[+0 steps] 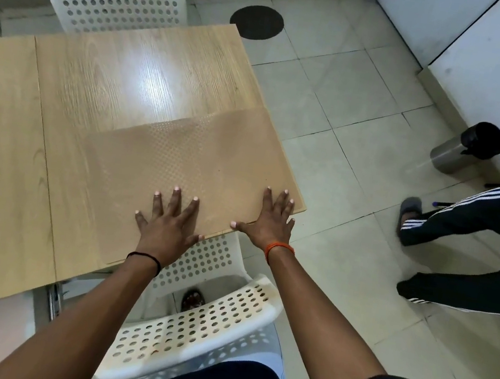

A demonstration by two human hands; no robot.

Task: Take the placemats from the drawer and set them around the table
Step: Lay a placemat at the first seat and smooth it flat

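Pale wood-grain bench point(148, 78) carried a tan rectangular placemat point(202, 153), dimpled in texture, lying flat at its near right corner. I pressed my left hand point(169, 226) and right hand point(270, 221) on it, fingers spread wide, gripping nothing. White perforated plastic chair point(191, 322) stood beneath.

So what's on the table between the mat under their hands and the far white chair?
Nothing: in the head view, only bare wooden table lies between the placemat and the far white chair.
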